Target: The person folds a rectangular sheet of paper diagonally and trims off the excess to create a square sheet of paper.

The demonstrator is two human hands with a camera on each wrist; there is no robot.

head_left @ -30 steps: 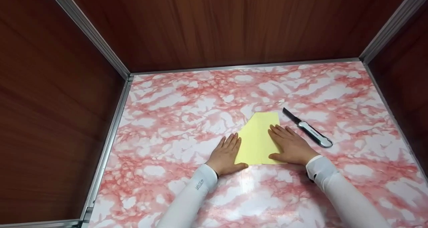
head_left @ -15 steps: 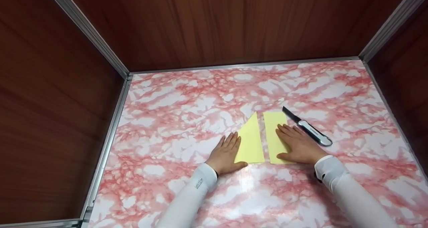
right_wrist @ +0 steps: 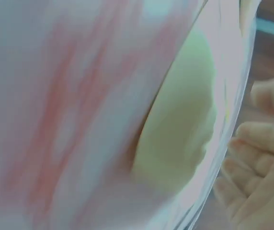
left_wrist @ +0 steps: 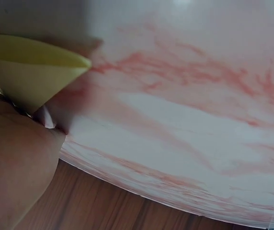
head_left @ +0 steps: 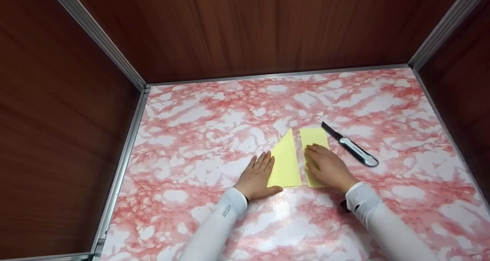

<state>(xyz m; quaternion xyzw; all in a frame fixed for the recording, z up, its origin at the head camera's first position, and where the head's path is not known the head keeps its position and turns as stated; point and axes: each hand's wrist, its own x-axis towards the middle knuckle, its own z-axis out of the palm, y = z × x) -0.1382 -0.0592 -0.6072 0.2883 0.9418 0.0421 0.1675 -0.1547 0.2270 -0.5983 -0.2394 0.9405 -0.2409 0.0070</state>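
Two pieces of yellow paper lie side by side on the table in the head view, a narrow gap between them. My left hand (head_left: 256,176) rests flat, fingers straight, on the left edge of the left paper piece (head_left: 285,163), which has a slanted top. Over the right paper piece (head_left: 314,136), a near rectangle, is my right hand (head_left: 331,168), its fingers loosely bent and hiding part of it. In the right wrist view the fingers (right_wrist: 252,158) look relaxed and apart from the paper. A utility knife (head_left: 358,152), blade out, lies right of the papers.
The red-and-white marbled tabletop (head_left: 199,138) is bordered by metal rails (head_left: 275,76). Dark wood panels (head_left: 249,31) rise at the back and both sides. The bare blade of the knife points toward the right paper's top corner.
The yellow paper has parted into two pieces, the right one sliding rightward under my right hand. That hand has since shifted back left with its fingers bent. My left hand has stayed put.
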